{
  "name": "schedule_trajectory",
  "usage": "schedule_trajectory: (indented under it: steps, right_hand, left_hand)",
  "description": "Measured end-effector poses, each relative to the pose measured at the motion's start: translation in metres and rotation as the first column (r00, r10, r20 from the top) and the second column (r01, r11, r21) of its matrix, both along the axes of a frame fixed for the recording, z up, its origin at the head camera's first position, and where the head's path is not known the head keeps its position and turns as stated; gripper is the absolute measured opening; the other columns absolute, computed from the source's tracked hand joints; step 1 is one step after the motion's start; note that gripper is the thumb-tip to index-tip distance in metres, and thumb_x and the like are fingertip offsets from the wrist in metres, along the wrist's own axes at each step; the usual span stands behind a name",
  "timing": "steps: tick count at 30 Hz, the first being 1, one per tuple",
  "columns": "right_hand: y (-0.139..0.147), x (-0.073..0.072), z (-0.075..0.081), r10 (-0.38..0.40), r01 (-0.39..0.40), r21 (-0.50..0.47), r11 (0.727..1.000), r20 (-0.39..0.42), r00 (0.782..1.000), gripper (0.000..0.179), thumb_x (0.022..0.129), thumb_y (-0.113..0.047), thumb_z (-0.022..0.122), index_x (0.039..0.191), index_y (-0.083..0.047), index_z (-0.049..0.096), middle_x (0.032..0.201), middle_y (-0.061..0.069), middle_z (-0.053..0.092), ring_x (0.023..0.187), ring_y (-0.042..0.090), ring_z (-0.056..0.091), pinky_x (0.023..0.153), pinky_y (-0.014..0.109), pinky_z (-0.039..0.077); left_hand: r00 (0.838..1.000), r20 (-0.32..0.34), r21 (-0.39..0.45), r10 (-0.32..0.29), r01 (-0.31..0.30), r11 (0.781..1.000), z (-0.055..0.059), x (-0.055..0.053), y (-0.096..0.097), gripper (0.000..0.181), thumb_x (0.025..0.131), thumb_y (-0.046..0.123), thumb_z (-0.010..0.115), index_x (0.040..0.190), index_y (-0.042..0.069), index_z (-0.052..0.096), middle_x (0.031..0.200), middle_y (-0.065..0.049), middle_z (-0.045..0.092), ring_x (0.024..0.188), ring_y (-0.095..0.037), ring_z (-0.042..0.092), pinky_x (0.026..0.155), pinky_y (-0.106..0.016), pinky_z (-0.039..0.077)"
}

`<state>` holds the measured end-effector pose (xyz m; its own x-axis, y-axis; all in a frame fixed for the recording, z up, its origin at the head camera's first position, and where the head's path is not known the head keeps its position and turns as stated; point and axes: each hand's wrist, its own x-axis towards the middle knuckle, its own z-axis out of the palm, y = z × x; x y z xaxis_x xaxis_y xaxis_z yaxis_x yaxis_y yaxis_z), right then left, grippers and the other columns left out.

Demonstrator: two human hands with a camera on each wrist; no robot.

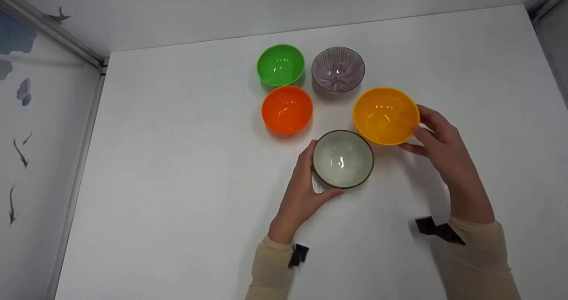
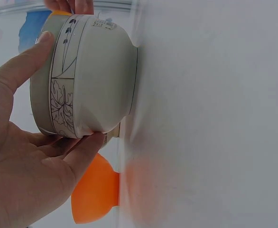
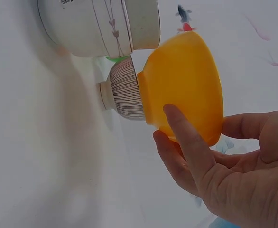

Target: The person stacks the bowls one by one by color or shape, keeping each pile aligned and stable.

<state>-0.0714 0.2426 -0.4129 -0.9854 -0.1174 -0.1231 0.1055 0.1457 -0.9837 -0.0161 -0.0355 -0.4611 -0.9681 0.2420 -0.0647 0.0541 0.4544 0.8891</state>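
My left hand (image 1: 306, 193) holds a pale grey bowl (image 1: 342, 159) with a dark rim, its thumb and fingers spread around the near left side. In the left wrist view this bowl (image 2: 101, 76) shows a leaf-patterned band, and its foot appears to rest on the table. My right hand (image 1: 443, 144) grips a yellow bowl (image 1: 385, 116) by its right side, thumb at the rim and fingers underneath. The right wrist view shows the yellow bowl (image 3: 184, 85) raised off the table, beside the grey bowl's rim. Whether the two bowls touch, I cannot tell.
An orange bowl (image 1: 287, 110) stands left of the held bowls, with a green bowl (image 1: 281, 65) just behind it. Right of the green one stands a purple-striped bowl (image 1: 338, 69). The white table (image 1: 177, 180) meets a wall panel (image 1: 199, 16) at the back.
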Motion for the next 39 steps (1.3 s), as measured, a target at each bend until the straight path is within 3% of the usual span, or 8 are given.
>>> schedule_trajectory:
  steps: [8,39]
  right_hand:
    - [-0.001,0.001,0.005,0.017,-0.017,-0.021,1.000,-0.021,1.000,0.050,0.105,-0.019,0.050,0.150,-0.003,0.037,0.139,-0.001,0.049,0.114,0.009,0.061,0.081,0.020,0.059]
    - [-0.022,0.010,0.017,0.080,-0.079,0.026,0.997,-0.028,0.996,0.048,0.106,-0.020,0.048,0.149,-0.002,0.038,0.140,0.002,0.050,0.109,0.005,0.066,0.082,0.020,0.059]
  left_hand:
    - [1.000,0.004,-0.002,-0.002,0.002,1.000,0.000,0.000,0.000,0.115,0.076,0.026,0.088,0.161,0.018,0.011,0.164,-0.002,0.026,0.152,-0.019,0.028,0.126,-0.039,0.026]
    - [1.000,0.016,0.010,-0.002,0.001,1.000,-0.002,0.000,0.000,0.114,0.077,0.028,0.087,0.161,0.017,0.011,0.164,0.000,0.026,0.151,-0.018,0.029,0.125,-0.037,0.028]
